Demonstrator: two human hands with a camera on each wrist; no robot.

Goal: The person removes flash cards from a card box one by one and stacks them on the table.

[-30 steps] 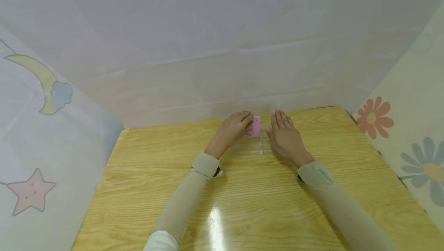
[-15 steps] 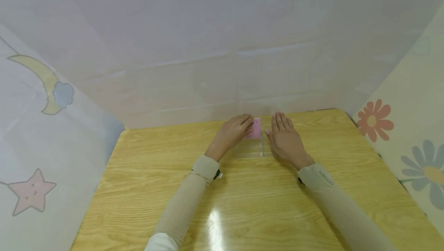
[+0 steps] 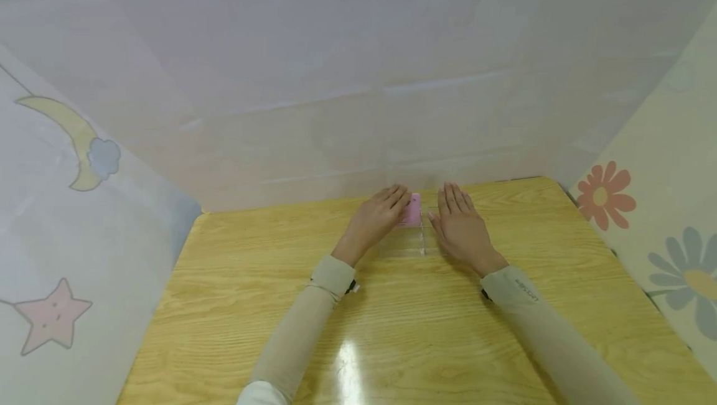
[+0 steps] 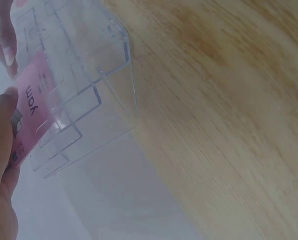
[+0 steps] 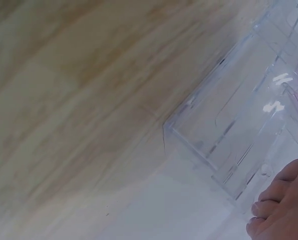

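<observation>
Left hand (image 3: 376, 216) farther over upright card (image 3: 413, 212)

Glossy clear plastic holder (image 4: 83, 87), wood-grain tabletop (image 3: 426, 330)

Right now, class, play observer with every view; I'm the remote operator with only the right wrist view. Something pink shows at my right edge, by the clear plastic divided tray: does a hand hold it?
Observer: Yes, the left hand has its grip on that flat pink packet, as the left wrist view shows.
Operator: Is anything printed on it?
Observer: Dark lettering that looks like "yam" shows in the left wrist view.
Operator: My view cuts off the right hand. How do its fingers lie?
Observer: In the head view, all four are straight, pointing toward the far edge of the yellowish wood-grain table.
</observation>
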